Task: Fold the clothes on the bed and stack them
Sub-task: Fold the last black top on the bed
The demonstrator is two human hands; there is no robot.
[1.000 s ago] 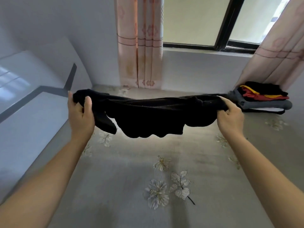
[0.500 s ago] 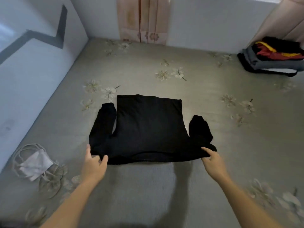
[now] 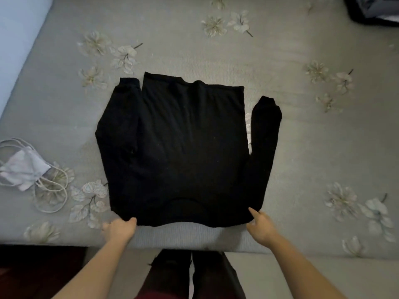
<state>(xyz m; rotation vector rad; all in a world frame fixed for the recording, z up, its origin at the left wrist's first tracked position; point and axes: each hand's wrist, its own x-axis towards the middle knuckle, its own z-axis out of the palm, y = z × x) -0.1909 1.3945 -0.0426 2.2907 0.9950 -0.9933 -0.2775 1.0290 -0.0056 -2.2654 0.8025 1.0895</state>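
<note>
sweater [image 3: 183, 147]: 1 | hands [image 3: 119, 230] [image 3: 262, 226]: 2 | mask bundle [image 3: 23, 167]: 1 | clothes pile [image 3: 375, 9]: 1

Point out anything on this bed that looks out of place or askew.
A crumpled white face mask with ear loops lies on the grey floral bed left of the black long-sleeved top; it is not clothing. Its sleeves are uneven: the left sleeve hugs the body, the right sleeve lies apart.

Clothes stack [image 3: 371, 14] upper right: clipped by frame edges. White corded item [image 3: 23, 169] mid left: clipped, can't ID. Left hand [image 3: 119, 228] fingertips blurred at black sweater [image 3: 183, 147] edge; right hand [image 3: 261, 227] grip unreadable too.
</note>
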